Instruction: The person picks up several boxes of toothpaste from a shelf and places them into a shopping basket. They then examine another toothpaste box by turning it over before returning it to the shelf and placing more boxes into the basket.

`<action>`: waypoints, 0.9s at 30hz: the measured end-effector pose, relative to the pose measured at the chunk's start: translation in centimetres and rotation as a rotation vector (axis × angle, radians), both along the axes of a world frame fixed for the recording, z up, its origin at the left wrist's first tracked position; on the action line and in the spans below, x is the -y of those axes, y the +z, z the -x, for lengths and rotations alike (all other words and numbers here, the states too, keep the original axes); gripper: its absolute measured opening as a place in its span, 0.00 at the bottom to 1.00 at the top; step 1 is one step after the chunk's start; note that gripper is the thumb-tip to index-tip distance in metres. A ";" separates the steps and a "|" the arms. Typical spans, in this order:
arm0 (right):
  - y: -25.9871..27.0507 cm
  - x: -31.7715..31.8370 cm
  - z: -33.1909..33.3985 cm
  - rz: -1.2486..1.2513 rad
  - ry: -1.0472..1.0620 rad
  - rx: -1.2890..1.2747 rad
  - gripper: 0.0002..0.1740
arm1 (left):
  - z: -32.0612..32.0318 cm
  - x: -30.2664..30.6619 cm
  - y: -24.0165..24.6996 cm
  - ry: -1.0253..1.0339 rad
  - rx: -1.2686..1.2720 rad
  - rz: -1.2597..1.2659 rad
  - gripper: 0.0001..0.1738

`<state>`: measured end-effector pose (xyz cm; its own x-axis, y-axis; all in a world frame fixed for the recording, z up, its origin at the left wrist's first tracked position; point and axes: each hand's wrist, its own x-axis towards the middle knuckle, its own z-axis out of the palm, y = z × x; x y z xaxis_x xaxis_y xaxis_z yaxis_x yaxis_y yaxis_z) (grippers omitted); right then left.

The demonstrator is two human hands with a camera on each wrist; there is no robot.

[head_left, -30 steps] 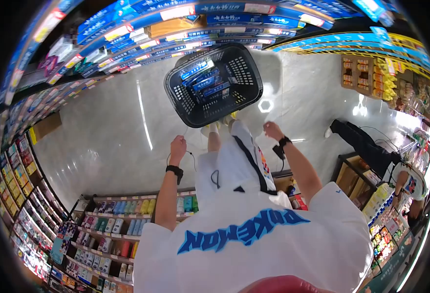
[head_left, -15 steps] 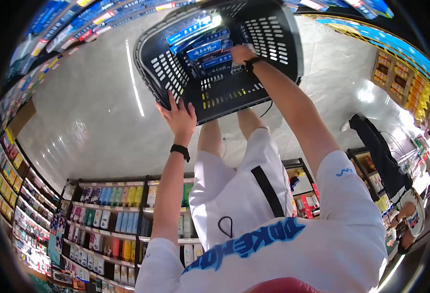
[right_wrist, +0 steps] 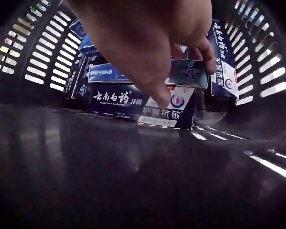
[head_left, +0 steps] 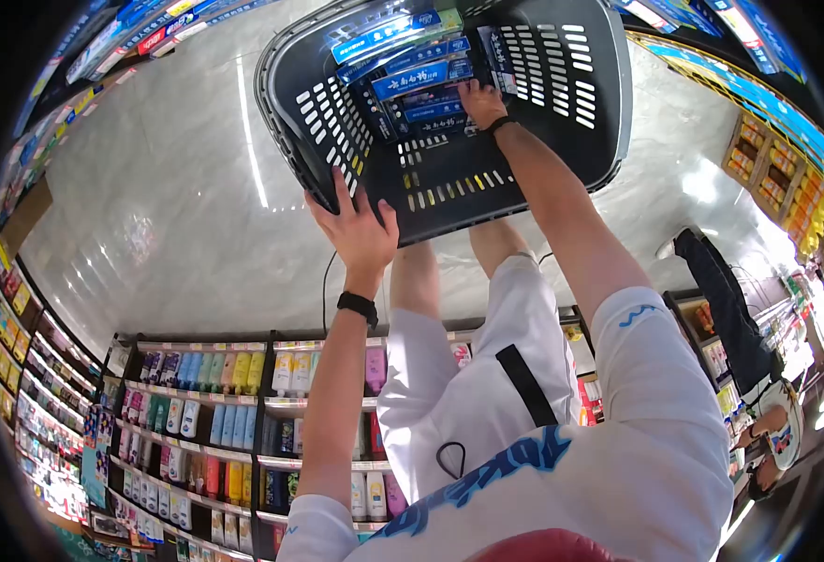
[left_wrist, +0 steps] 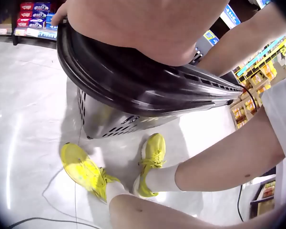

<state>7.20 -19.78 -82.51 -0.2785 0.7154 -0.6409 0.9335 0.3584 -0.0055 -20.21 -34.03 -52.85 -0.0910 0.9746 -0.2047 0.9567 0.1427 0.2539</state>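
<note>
A black plastic shopping basket (head_left: 562,155) with slotted walls holds several blue toothpaste boxes (head_left: 412,80). My left hand (head_left: 360,234) rests over its near left rim, fingers spread and fairly straight. Inside the basket, my right hand (head_left: 484,105) is at the right end of the nearest toothpaste box (right_wrist: 117,102). The right wrist view has its thumb on that box's printed front and fingertips at the top right end, pinching it. Another toothpaste box (right_wrist: 222,62) stands upright against the slotted wall just right of the fingers.
Yellow shoes (left_wrist: 152,152) stand on the shiny floor (head_left: 178,206) beside the basket. Shelves of bottles (head_left: 234,375) run behind me. Blue-packed shelves (head_left: 150,37) stand ahead, yellow-packed racks (head_left: 787,187) to the right. Another person (head_left: 726,300) is at the far right.
A second ago both hands were clear of the basket, which looked smaller and farther off. Since then, my left hand has come onto its rim and my right hand has reached inside to a box.
</note>
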 end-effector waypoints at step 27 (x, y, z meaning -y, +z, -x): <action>76.2 1.2 -2.0 -0.136 -0.445 -1.099 0.30 | 0.0 -8.1 38.2 0.361 1.336 0.139 0.28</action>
<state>9.21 -20.96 -6.31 -0.3411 0.9316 -0.1255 0.4950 0.0645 -0.8665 -20.18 -25.97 -14.64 0.0090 0.9041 -0.4272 -0.0916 0.4262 0.9000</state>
